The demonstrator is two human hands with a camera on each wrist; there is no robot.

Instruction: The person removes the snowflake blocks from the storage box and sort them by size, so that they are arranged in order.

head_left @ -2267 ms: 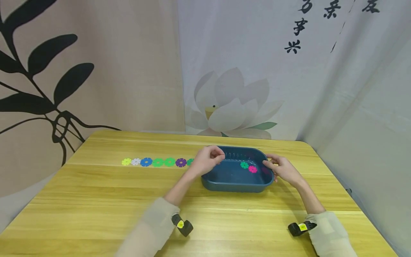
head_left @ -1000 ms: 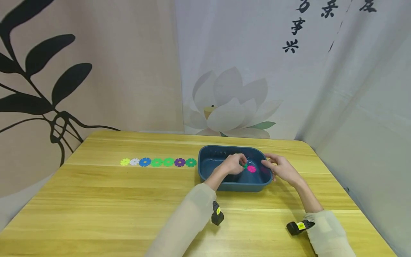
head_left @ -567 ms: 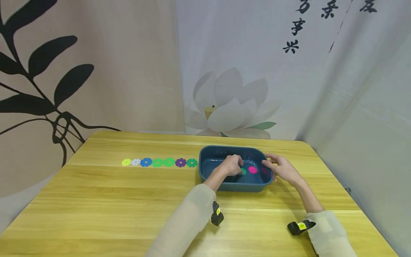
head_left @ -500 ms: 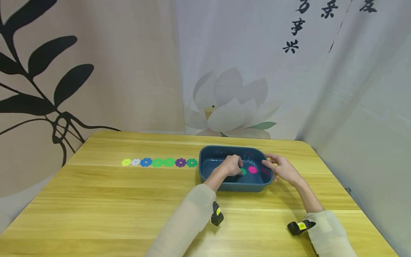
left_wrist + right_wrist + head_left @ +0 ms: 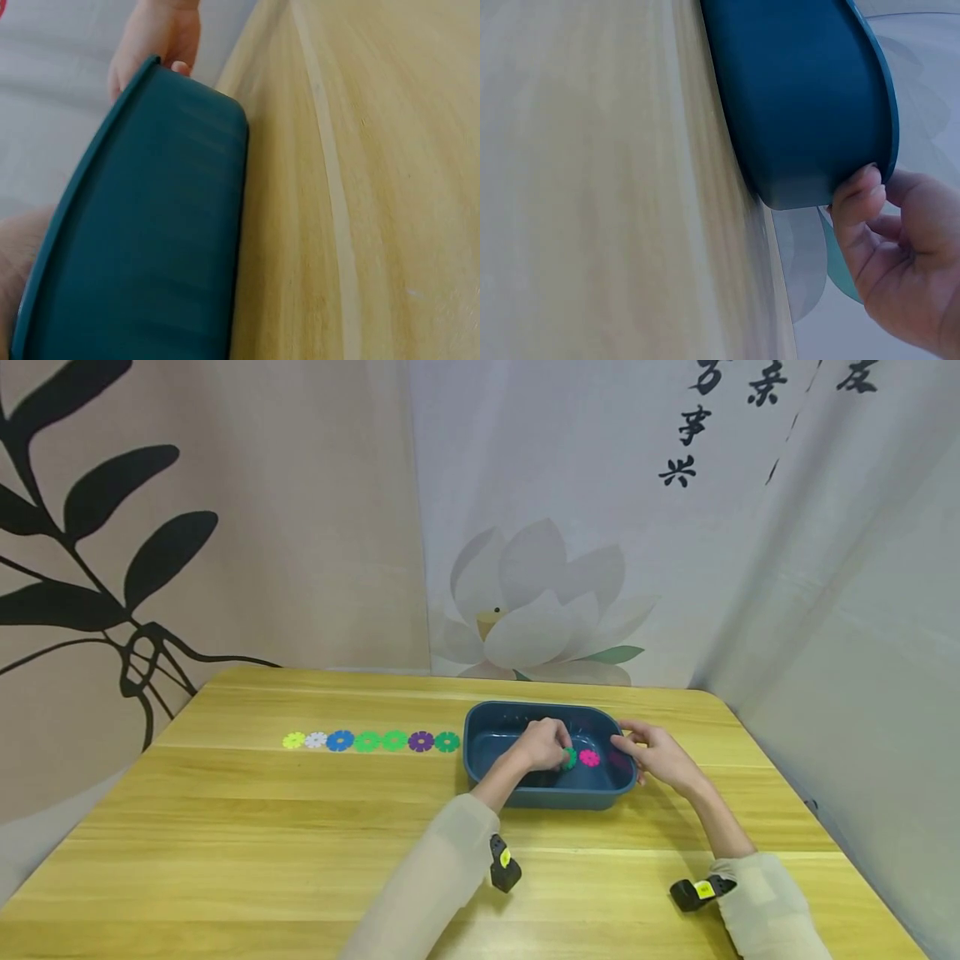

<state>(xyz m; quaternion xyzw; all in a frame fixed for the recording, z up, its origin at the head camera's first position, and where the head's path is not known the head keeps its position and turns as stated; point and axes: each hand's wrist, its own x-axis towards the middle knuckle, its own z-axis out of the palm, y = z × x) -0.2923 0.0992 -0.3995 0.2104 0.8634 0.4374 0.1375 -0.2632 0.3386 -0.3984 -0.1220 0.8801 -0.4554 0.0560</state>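
Observation:
A dark blue plastic basin (image 5: pixel 555 798) stands on the table. Inside it my left hand (image 5: pixel 542 745) pinches a green snowflake disc (image 5: pixel 572 758), which looks tilted up off the bottom; the fingertips are partly hidden. Just right of that lies a pink snowflake disc (image 5: pixel 590 757), flat on the basin floor. My right hand (image 5: pixel 660 756) grips the basin's right end, thumb over the rim and fingers outside, as the right wrist view also shows. In the left wrist view the basin's wall (image 5: pixel 150 225) hides most of my left hand.
Left of the basin runs a straight row of snowflake discs: yellow (image 5: pixel 294 740), white (image 5: pixel 316 740), blue (image 5: pixel 341 741), two light greens (image 5: pixel 367 741), purple (image 5: pixel 421 741) and dark green (image 5: pixel 447 742). They lie flat on the wooden table (image 5: pixel 247 843). A printed curtain hangs behind.
My left hand has gone from the row's right end into the basin. There the green disc was drawn toward the front, then tilted up between the fingers. My right hand has stayed on the rim.

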